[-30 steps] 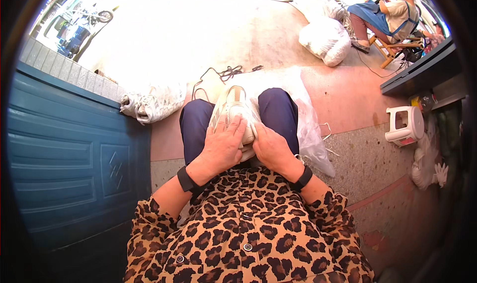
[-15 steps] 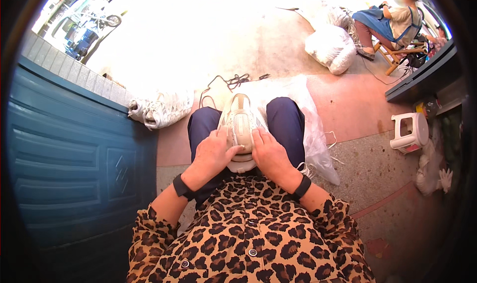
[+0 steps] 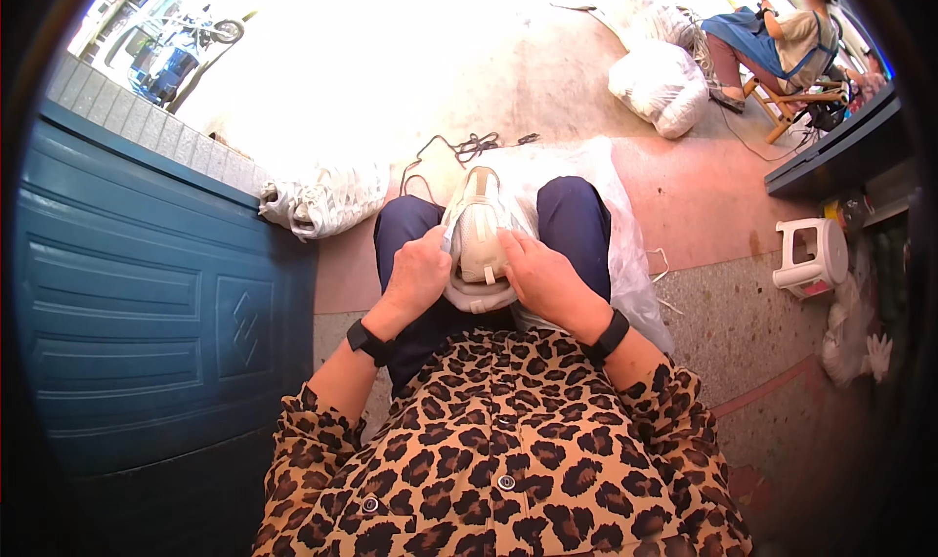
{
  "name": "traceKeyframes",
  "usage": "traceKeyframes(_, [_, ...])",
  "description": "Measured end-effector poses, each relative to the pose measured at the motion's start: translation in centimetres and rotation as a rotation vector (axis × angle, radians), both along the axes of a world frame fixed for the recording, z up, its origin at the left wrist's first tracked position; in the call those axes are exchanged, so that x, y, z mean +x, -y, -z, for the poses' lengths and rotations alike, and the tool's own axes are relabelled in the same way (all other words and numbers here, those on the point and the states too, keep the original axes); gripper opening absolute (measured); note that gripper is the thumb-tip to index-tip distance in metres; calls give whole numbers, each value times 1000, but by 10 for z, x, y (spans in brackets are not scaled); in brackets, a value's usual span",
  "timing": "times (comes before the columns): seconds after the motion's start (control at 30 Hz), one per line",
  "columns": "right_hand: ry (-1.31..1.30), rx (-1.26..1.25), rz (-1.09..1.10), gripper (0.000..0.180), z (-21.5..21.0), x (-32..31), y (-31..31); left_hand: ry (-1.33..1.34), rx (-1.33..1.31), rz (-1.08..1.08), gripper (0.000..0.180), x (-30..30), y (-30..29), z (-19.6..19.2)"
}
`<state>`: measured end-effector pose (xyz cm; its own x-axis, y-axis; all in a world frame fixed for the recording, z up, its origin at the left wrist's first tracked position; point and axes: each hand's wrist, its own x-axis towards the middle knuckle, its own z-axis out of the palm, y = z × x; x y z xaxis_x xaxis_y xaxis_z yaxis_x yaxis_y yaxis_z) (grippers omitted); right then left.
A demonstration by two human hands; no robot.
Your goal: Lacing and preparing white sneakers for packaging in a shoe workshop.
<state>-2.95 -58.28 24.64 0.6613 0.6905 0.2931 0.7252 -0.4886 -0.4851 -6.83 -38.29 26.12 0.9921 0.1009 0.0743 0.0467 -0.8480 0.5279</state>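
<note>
From my remote seat, much was hard to read: the far ground was washed out by glare, so the dark cord [image 3: 467, 149] lying past the knees faded into white, and the picture's rim was black. The pale shoe [image 3: 479, 236] rested on the lap between the two thighs, toe pointing away, and its heel end and sides were partly covered by both hands, so I could not see its underside. The left hand [image 3: 418, 276] curled against the shoe's left side, its fingers [image 3: 437, 244] closed on the edge there; the right hand [image 3: 540, 276] pressed on the right side, fingers bent onto the upper. Both wrists wore dark bands, and both forearms came up from leopard-print sleeves. A clear plastic sheet [image 3: 625, 254] lay under the right leg. To the right stood a small white stool [image 3: 811, 256], and a blue door [image 3: 127, 293] filled the left.
</note>
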Motion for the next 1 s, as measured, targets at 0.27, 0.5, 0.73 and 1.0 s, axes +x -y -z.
traceKeyframes(0.27, [-136, -77, -12, 42, 14, -16, 2, 9, -38, 14, 29, -12, -3, 18])
traceKeyframes(0.5, [-9, -76, 26, 45, 28, -21, 5, 2, 13, 76, 33, -21, 19, 19])
traceKeyframes(0.73, [-162, 49, -3, 43, 18, -13, 9, 209, 546, 263, 46, -37, 42, 7])
traceKeyframes(1.0, [-461, 190, -30, 46, 7, -5, 27, 273, 646, 543, 39, -19, 38, 8])
